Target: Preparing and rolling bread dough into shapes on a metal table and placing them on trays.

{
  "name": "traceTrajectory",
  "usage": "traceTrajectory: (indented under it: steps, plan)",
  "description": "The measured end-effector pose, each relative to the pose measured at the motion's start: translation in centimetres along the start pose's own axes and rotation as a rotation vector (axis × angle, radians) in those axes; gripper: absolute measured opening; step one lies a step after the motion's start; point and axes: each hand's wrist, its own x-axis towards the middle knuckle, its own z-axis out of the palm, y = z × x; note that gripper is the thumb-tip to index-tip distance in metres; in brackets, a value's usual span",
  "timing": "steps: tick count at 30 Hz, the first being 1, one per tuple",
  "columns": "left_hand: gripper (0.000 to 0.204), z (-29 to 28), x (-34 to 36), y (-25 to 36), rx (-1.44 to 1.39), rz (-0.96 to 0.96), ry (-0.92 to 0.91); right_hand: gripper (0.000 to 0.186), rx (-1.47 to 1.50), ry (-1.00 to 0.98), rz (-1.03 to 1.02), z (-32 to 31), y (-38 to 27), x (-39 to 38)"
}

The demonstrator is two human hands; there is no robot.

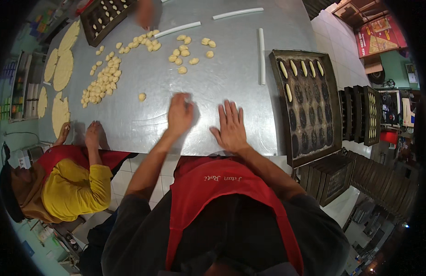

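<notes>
At the near part of the metal table (162, 108), my left hand (180, 115) is closed, with its fingers curled inward and a little blurred. Whatever it may hold is hidden beneath it. To its right, my right hand (231, 128) lies palm down, fingers stretched and apart, with nothing seen in it. A single dough ball (142, 96) sits left of my left hand. Farther off is a loose group of dough balls (178, 52), and a larger heap of dough balls (101, 83) spreads to the left.
On the right stands a dark moulded tray (304, 108) holding several slim dough rolls (294, 68). White rods (262, 56) lie on the table. Flat dough sheets (63, 69) cover the far left. A co-worker in yellow sleeves (79, 188) works at left; another person's blurred hand (145, 14) reaches in beyond.
</notes>
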Motion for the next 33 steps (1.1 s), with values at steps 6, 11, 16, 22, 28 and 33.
traceTrajectory:
  steps: [6, 11, 16, 22, 28, 33]
  plan:
    - [0.039, -2.9, 15.2, -7.9, 0.121, -0.146, 0.148, 0.08, -0.098, -0.009, 0.086, -1.0, 1.2, 8.0]
    - [0.033, -2.8, 18.1, -8.3, 0.144, -0.09, 0.087, 0.07, 0.187, -0.076, 0.16, -1.4, 2.2, 6.3]
    - [0.03, -4.3, 11.2, -9.2, 0.121, 0.029, 0.211, 0.041, 0.322, 0.022, 0.103, -4.0, 4.7, -0.7]
    - [0.024, -1.9, 1.4, -4.2, -0.158, -0.215, 0.078, 0.025, 0.458, 0.479, 0.476, -12.2, 11.0, 1.6]
    - [0.015, 1.1, -0.9, 1.2, -0.566, -0.308, 0.007, 0.03, -0.099, 0.513, 0.599, -14.8, 27.4, -2.1]
    - [0.021, 3.5, -2.0, 3.9, -0.382, -0.372, -0.032, 0.028, 0.112, 0.387, 0.47, -13.0, 19.3, 2.9]
